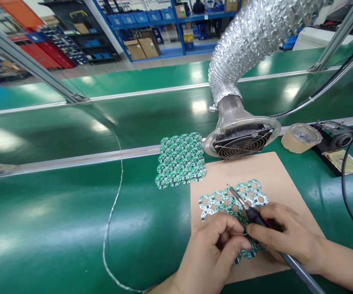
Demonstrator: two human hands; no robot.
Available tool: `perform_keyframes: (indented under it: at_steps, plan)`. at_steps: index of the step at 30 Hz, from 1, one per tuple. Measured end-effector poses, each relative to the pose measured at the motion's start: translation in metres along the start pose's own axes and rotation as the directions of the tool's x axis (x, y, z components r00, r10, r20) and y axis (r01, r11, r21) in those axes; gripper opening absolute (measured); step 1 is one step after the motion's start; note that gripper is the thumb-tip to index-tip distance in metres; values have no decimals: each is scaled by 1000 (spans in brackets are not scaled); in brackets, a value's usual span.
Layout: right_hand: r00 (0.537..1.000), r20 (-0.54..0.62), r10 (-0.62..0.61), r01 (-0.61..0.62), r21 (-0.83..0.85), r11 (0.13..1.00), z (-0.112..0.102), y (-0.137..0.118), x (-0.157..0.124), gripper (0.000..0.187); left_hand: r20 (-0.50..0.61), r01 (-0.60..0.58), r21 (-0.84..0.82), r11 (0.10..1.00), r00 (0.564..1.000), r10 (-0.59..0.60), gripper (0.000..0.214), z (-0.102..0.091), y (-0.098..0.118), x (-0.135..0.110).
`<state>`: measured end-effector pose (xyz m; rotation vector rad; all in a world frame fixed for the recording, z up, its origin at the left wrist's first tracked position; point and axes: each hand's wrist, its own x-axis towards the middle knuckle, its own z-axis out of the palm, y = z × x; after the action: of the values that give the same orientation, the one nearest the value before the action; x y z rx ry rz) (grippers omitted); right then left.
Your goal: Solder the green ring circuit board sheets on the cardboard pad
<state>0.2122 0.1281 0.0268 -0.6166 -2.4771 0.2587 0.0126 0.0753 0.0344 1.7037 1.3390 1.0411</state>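
Observation:
My right hand [286, 234] is wrapped around a soldering iron [257, 216], whose tip points up and left over a panel of round green circuit boards [235, 208]. Close beside it, my left hand [214, 245] pinches a thin silvery solder wire [245, 234]; only a short end shows past the fingertips. The panel consists of joined rings with dark components, lying on a brown cardboard sheet [274, 175]. Both hands cover its lower part. A stack of similar board panels [180, 159] sits at the sheet's upper left corner.
A fume extractor [243, 143] with a silver duct [240, 49] hangs over the cardboard's far edge. To its right are a round tub [301, 138] and a soldering iron stand [338, 141]. A pale cord [115, 204] crosses the green table [56, 220]; a black cable [344, 179] curves at right.

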Motion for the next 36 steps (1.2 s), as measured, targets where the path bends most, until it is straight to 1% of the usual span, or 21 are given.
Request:
perform_keyframes:
  at_steps: [2,3,7,10,13,16,21,25,31,36]
  plan:
    - [999,23,27,-27,8,1000,0,3,3,22,73,-19,70,997,997,14,9,-13,-3,1]
    - [999,26,47,-47,19,999,0,4,5,23,72,-40,115,993,997,32,11,-21,-6,1]
    - [981,-68,183,-169,171,971,4,7,12,20,-28,-126,314,941,989,142,10,-49,-24,0]
    - [959,-105,263,-217,324,921,5,5,15,25,-106,-147,477,867,969,222,8,-59,-38,-1]
    - [945,-107,309,-246,393,886,5,3,17,25,-141,-177,558,811,943,302,10,-59,-45,0]
    - [946,-105,308,-248,380,891,4,2,20,21,-129,-216,580,786,928,350,10,-56,-45,1]
    - [953,-114,281,-227,347,910,2,2,24,20,-103,-245,568,786,926,363,6,-54,-42,0]
    - [956,-103,274,-228,325,918,0,2,25,17,-102,-233,568,789,932,348,6,-55,-40,0]
    - [960,-92,264,-227,293,929,-1,2,26,17,-93,-228,593,772,933,348,9,-54,-41,1]
    - [957,-102,271,-228,311,923,0,2,24,18,-92,-233,596,768,931,354,9,-52,-40,5]
